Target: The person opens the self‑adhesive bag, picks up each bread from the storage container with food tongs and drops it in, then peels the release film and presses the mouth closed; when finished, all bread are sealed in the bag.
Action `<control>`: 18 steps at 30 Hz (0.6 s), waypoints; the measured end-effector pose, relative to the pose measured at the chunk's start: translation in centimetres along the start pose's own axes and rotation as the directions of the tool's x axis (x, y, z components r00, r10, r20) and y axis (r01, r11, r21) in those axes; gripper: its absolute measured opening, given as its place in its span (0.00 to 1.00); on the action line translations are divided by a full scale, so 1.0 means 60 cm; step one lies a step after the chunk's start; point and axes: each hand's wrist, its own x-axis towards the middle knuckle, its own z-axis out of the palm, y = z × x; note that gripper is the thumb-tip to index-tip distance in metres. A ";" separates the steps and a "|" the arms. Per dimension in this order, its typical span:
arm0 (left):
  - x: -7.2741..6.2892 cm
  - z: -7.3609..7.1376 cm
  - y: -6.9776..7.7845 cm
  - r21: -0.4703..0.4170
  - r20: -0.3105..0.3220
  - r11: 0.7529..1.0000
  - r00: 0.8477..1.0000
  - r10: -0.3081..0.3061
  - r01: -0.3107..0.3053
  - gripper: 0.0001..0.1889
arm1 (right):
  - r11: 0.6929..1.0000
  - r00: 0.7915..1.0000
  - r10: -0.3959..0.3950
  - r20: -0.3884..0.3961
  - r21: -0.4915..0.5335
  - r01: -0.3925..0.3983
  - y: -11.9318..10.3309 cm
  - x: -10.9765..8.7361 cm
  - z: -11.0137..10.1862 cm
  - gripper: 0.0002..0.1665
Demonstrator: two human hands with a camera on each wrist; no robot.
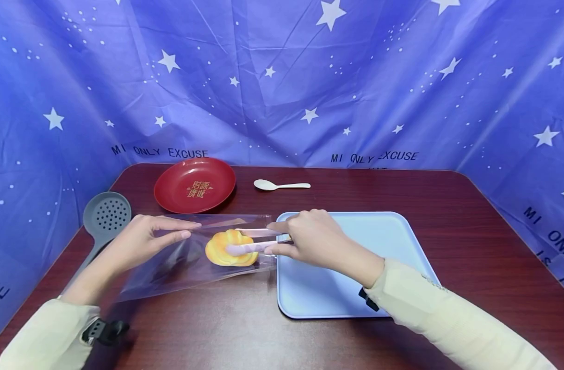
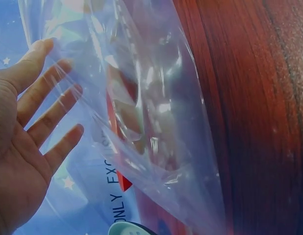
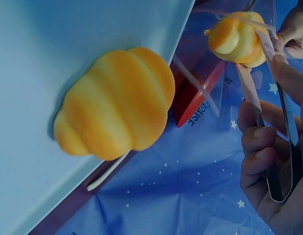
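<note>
My right hand (image 1: 316,239) grips metal tongs (image 3: 290,129) with pale pink tips. Between those tips is a yellow-orange bread roll (image 1: 222,241), within a clear plastic bag (image 1: 170,270) that lies over the dark table. At the bag's left part, my left hand (image 1: 135,244) pinches the film between thumb and forefinger; the left wrist view shows its other fingers (image 2: 53,115) spread. A second bread roll (image 3: 117,105) rests on the light blue tray (image 1: 383,231), close below the right wrist camera. In the head view my right hand and forearm hide that roll.
Behind the bag stands a red plate (image 1: 170,190) with gold characters. A white spoon (image 1: 282,186) lies at the back of the table. A grey slotted skimmer (image 1: 107,211) is at the left edge, partly behind my left forearm. Blue star-patterned cloth surrounds the table.
</note>
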 end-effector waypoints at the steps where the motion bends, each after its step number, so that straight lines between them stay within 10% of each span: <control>1: 0.000 0.000 0.000 -0.005 -0.002 1.000 1.000 0.003 -0.003 0.16 | 1.000 1.000 0.000 0.008 -0.001 0.000 -0.002 0.003 0.001 0.27; 18: 0.000 -0.001 0.001 -0.100 0.051 0.990 0.994 -0.093 0.098 0.16 | 0.983 0.988 0.055 0.147 0.166 -0.080 -0.003 0.044 0.030 0.29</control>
